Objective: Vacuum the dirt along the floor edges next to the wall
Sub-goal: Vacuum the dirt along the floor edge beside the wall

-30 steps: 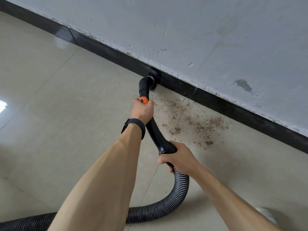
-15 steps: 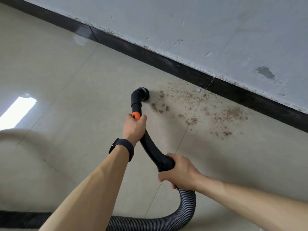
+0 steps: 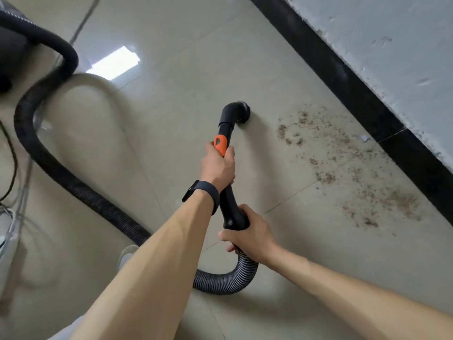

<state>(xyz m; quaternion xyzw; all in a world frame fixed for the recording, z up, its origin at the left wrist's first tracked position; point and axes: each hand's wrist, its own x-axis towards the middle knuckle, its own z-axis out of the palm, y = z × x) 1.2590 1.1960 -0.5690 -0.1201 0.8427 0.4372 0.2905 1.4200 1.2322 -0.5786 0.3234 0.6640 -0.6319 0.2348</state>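
Dirt lies as a scatter of brown specks on the floor, in a band beside the black skirting at the foot of the wall. Step in hand, by judgement: a suction pass over the edge band, with little of it done, since most of the scatter is uncollected. Nozzle sits on the tile just left of the nearest specks, apart from the skirting. Left grip is wrapped round the wand at the orange slider. The right grip is curled round the handle end where the ribbed hose joins. Dirt is ahead and to the right of both grips, beyond the nozzle. Next move calls for sweeping the nozzle rightwards through the specks up to the skirting, with slack left in the hose
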